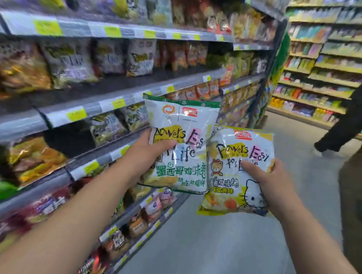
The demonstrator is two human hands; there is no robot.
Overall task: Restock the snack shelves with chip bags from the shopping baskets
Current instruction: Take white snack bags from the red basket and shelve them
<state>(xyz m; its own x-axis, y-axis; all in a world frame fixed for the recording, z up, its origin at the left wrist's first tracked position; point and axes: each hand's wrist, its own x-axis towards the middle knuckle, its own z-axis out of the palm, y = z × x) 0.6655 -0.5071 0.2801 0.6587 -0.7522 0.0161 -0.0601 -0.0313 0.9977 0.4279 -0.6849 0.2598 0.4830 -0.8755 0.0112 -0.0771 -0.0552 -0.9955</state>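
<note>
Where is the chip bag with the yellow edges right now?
In the head view, the yellow-edged bag is right of centre, gripped by the right hand, beside the green-edged bag in the left hand.

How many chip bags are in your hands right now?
2. The green-trimmed bag is in the left hand; the yellow-trimmed bag is in the right hand. More could hide behind them.

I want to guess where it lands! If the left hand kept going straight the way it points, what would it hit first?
Probably the orange bags farther along the shelves. The left hand, gripping the green-trimmed bag, points up the aisle, slanting toward them. Depth is unclear, so that is a guess.
</note>
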